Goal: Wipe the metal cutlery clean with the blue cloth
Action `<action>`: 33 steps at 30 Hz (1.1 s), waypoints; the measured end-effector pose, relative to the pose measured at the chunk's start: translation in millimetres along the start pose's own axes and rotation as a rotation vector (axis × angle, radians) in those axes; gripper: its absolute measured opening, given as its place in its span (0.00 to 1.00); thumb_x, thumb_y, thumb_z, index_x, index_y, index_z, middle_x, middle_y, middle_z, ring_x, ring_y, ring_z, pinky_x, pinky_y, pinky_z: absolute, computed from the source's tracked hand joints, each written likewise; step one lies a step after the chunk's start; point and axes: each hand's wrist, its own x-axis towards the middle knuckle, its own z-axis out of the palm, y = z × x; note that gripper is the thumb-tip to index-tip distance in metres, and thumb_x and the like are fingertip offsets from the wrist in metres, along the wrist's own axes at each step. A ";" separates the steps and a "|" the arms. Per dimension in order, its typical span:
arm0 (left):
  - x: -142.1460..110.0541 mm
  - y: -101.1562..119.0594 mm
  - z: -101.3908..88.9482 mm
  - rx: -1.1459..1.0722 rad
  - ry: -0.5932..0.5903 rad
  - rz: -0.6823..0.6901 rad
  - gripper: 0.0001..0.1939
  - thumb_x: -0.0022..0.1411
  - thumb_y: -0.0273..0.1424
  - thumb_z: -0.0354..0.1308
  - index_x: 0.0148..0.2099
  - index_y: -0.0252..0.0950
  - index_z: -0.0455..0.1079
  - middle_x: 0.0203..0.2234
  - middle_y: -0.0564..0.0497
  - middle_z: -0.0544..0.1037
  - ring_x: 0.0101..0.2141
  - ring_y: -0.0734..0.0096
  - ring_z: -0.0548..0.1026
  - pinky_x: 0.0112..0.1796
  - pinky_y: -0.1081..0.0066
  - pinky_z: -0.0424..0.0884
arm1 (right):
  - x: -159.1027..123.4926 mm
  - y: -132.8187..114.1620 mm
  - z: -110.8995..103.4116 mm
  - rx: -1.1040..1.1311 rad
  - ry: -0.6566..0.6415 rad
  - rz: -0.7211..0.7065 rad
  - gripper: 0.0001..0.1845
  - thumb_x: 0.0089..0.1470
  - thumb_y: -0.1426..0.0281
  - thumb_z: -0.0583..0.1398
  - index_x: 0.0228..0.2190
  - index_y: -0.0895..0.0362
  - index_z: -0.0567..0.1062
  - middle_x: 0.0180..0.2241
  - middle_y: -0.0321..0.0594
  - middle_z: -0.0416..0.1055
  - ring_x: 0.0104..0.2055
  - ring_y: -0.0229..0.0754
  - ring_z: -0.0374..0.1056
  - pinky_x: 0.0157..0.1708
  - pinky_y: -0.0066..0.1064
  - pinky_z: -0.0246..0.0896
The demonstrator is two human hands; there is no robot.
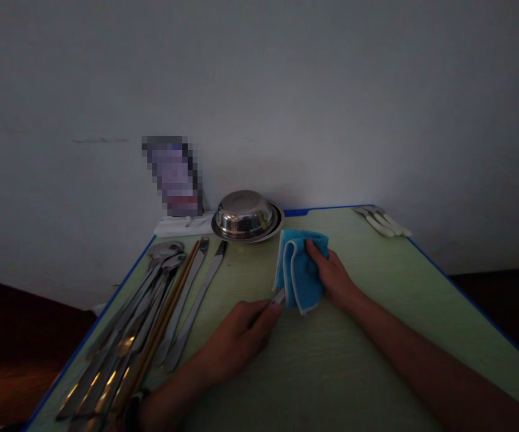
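Over the middle of the table, my left hand (245, 336) is closed on a piece of metal cutlery (279, 296). Its far end disappears into the folds of a blue cloth (306, 273) with pale edging, so I cannot tell which kind it is. My right hand (333, 273) grips that folded cloth from the right, thumb on top, with the other fingers hidden behind it. Left of my left hand lie two table knives (196, 300), a pair of wooden chopsticks (169, 318) and a pile of metal spoons and other cutlery (128, 324).
Metal bowls (245, 213), the top one upside down, stand at the table's back edge. Beside them a blurred-out phone-like screen (176, 177) leans on the wall above a white packet (182, 225). Several white-handled forks (383, 222) lie at the back right. The green table (331, 372) has blue edging.
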 end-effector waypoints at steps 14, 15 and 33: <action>7.6 -1.8 -1.0 0.041 0.387 0.051 0.19 0.60 0.41 0.47 0.24 0.34 0.63 0.13 0.58 0.58 0.17 0.79 0.57 0.18 0.78 0.53 | 1.1 -6.1 -5.5 0.165 -0.181 0.011 0.14 0.39 0.72 0.64 0.32 0.54 0.71 0.26 0.31 0.74 0.26 0.35 0.69 0.32 0.29 0.65; 8.7 -2.3 -3.0 0.014 0.411 0.035 0.18 0.59 0.42 0.48 0.25 0.34 0.64 0.12 0.59 0.57 0.16 0.79 0.57 0.18 0.78 0.52 | 0.9 -5.0 -4.6 0.152 -0.184 -0.014 0.13 0.40 0.71 0.63 0.33 0.54 0.70 0.27 0.31 0.74 0.27 0.34 0.69 0.32 0.29 0.65; 2.4 -3.7 -8.7 -0.435 0.409 0.194 0.14 0.60 0.39 0.48 0.39 0.35 0.67 0.17 0.57 0.63 0.19 0.79 0.60 0.18 0.80 0.53 | 4.0 -5.7 3.1 0.318 0.063 0.043 0.13 0.44 0.60 0.61 0.31 0.54 0.72 0.27 0.35 0.75 0.33 0.42 0.71 0.36 0.36 0.66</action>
